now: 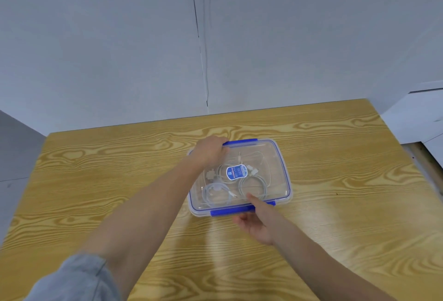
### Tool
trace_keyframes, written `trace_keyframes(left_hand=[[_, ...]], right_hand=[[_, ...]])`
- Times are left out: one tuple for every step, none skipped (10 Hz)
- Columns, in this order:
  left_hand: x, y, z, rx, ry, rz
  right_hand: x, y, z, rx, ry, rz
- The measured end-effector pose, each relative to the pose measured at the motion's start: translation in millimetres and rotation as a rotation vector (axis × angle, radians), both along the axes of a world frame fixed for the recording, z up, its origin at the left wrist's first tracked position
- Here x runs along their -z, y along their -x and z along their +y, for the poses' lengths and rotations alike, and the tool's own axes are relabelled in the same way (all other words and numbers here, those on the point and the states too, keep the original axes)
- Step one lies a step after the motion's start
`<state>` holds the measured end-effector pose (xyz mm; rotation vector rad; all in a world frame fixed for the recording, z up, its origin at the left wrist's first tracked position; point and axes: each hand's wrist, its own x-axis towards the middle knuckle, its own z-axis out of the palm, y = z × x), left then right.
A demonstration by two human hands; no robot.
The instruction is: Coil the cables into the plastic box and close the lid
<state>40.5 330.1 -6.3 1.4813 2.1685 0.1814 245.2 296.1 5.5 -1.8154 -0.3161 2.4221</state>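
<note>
The plastic box sits a little right of centre in the frame on the wooden table, its clear lid already on, and the coiled cables show through it. My left hand curls over the far left corner, pressing the lid down there to steady the box. My right hand pinches the near blue clip, thumb on top, fingers beneath, I think to snap it shut.
</note>
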Motion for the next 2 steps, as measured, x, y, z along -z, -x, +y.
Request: trace_keyframes(left_hand=[[-3,-8,-14,-0.033,-0.076,0.118],[-9,-13,-28,-0.053,-0.154,0.186]], right_hand=[[-18,-17,15,-0.423,-0.128,-0.072],[-42,-24,28,-0.670,-0.501,-0.199]])
